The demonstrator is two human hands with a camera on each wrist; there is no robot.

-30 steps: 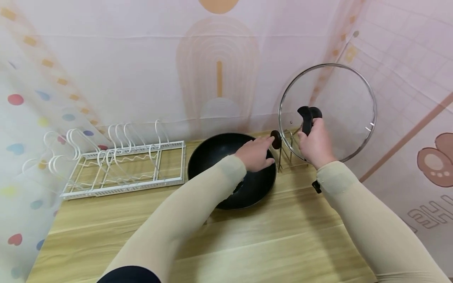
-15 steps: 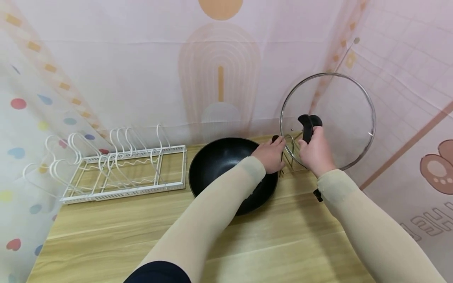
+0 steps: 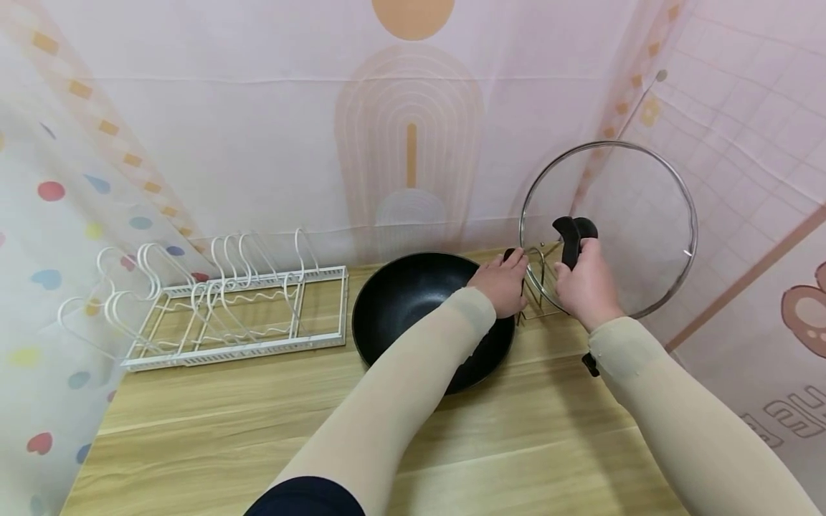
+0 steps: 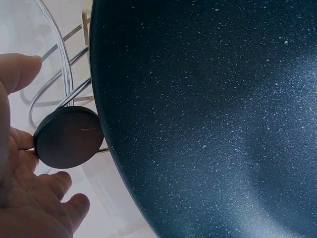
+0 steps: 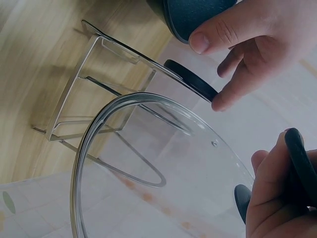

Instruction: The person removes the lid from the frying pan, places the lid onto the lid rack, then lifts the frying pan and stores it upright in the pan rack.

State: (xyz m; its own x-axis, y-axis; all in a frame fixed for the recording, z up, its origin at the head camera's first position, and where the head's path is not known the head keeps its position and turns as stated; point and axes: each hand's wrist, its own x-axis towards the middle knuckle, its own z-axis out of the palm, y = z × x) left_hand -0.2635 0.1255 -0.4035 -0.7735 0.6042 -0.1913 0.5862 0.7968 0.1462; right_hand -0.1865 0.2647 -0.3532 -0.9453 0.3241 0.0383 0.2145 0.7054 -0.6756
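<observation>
- Closest up, a couple of pale sleeves [image 3: 387, 401] reach in from the bottom, the left one with a dark band at the edge.
- Under them there's a wood-grain tabletop [image 3: 213, 437].
- Big black pan [image 3: 400, 301] sits mid-table, speckled inside, partly covered by the left arm.
- Left of the pan, just beside it, is a white rack [image 3: 248, 350] with curvy wire loops.
- Left hand [image 3: 506, 287] is over the pan's right edge, fingers loosely spread, thumb held apart; one fingertip touches the edge of a round black disc [image 4: 69, 138].
- That disc is on a metal wire stand [image 5: 73, 85], right next to the pan.
- Right hand [image 3: 589, 284] has its fingers wrapped round the black handle [image 3: 571, 240] of a glass lid [image 3: 639, 215].
- Lid's upright, lower rim overlapping the stand; can't tell if it's resting on it.
- Way back, a pinkish printed backdrop [image 3: 258, 150] with a rainbow arch.
</observation>
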